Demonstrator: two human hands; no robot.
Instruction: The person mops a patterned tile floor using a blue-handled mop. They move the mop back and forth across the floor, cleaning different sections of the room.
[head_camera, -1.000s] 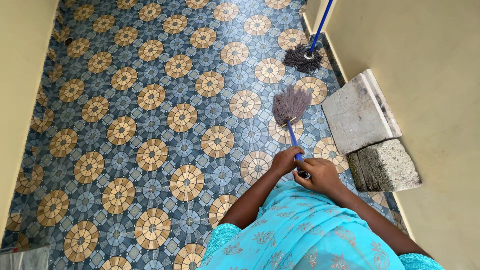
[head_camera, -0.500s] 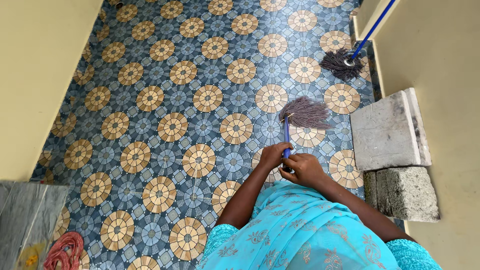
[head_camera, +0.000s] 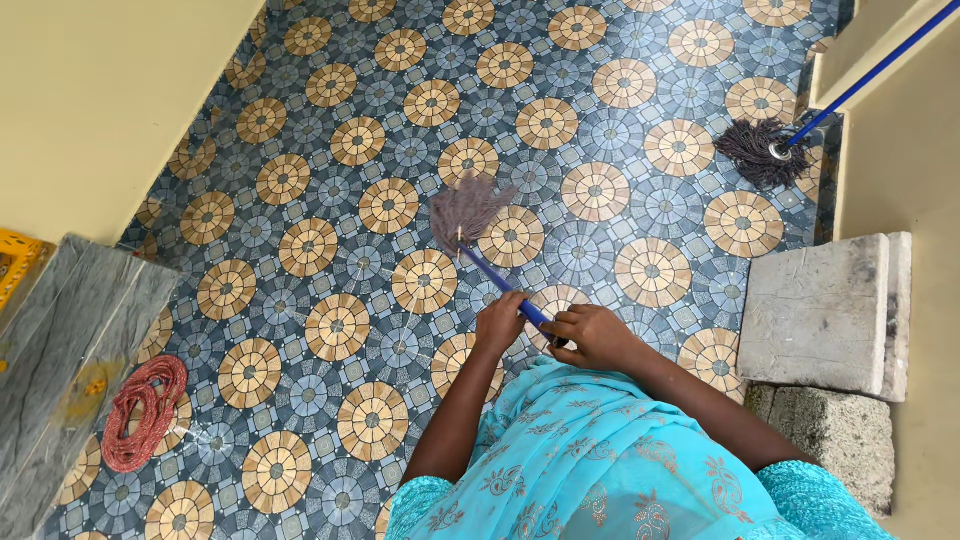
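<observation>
A short broom with a blue plastic handle and a brownish-purple bristle fan (head_camera: 470, 215) slants over the patterned tile floor, bristles spread on the tiles, handle end gripped in both hands.

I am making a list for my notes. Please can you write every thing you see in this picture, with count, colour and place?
broom: 1, blue handle with purplish-brown bristles, on the floor ahead, held in both hands
mop: 1, blue pole with dark strands, far right by the wall
stone slabs: 2, grey, right by the wall
coiled rope: 1, red, lower left
grey slab: 1, left edge
tiled floor: blue and tan circle pattern
left hand: on the handle
right hand: on the handle
</observation>
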